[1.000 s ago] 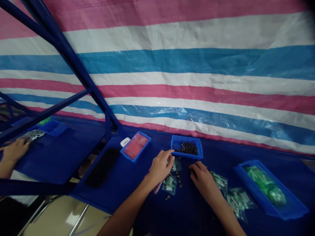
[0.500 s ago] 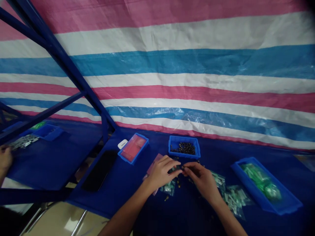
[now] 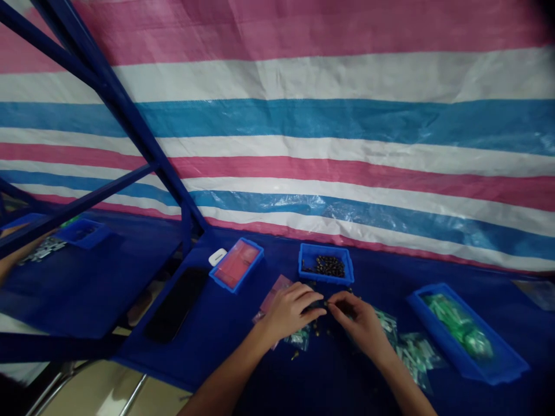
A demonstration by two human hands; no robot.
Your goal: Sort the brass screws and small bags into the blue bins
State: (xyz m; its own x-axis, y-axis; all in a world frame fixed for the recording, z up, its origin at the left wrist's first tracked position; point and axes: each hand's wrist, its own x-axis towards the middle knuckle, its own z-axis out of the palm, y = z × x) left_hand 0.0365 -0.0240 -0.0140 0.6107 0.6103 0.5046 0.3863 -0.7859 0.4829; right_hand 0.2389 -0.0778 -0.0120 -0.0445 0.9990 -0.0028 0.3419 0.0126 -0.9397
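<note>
My left hand [image 3: 295, 311] hovers over the blue table with its fingers and thumb apart, a gap showing between the tips. Close beside it, my right hand [image 3: 359, 322] has thumb and forefinger pinched together at the gap; whatever tiny piece they hold is too small to name. Below the hands lie loose dark and brass-coloured small parts [image 3: 295, 355]. Clear bags with greenish-white contents [image 3: 299, 338] sit partly under my left hand, along with pink bags [image 3: 277, 289]. More clear bags of pale parts [image 3: 414, 355] lie beside my right wrist.
Behind the hands stands a blue bin of small dark parts [image 3: 329, 266]. A blue bin of pink bags [image 3: 237, 263], a white case [image 3: 217, 256] and a black phone-like slab [image 3: 177, 303] are left. A bin of green bags [image 3: 459, 326] is right. Another person's arm [image 3: 21, 254] shows far left.
The view has shifted slightly. My fingertips have moved a little apart at the pinch, my right hand still pinching. The other person's arm has reached further forward at the left table.
</note>
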